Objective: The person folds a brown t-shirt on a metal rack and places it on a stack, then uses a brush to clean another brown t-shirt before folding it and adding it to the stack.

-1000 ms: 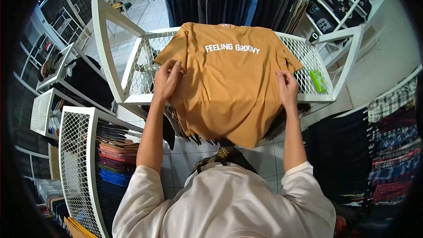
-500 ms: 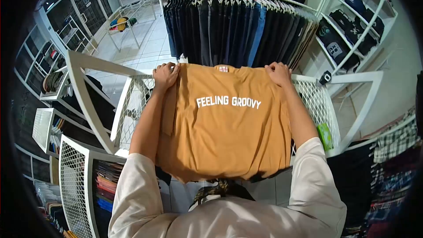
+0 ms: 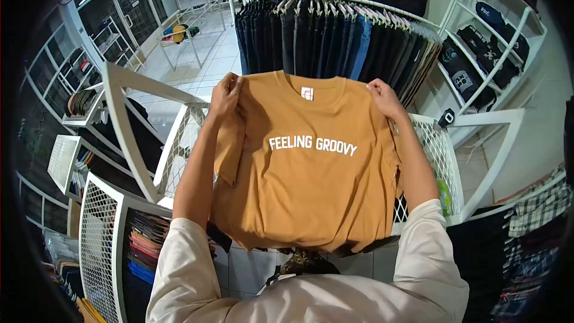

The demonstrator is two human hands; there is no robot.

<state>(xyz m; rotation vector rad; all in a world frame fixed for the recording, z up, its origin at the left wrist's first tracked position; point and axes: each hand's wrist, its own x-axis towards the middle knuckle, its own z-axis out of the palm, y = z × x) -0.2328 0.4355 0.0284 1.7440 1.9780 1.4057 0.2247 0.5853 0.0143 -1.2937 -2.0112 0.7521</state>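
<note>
Shirt [image 3: 302,185] shoulders have risen, left hand [image 3: 226,96] and right hand [image 3: 387,100] apparently pinching them (fingers [image 3: 380,88] part-hidden).

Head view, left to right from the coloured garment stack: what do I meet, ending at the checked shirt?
Coloured garment stack, left hand, mustard FEELING GROOVY T-shirt, right hand, green packet, black-and-white checked shirt.

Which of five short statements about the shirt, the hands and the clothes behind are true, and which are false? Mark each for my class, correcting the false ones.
1. The left hand holds the shirt near one shoulder. True.
2. The lettering is black. False: it is white.
3. The right hand is clear of the shirt. False: it holds the other shoulder.
4. A label shows at the shirt's neck. True.
5. Trousers hang beyond the shirt. True.
</note>
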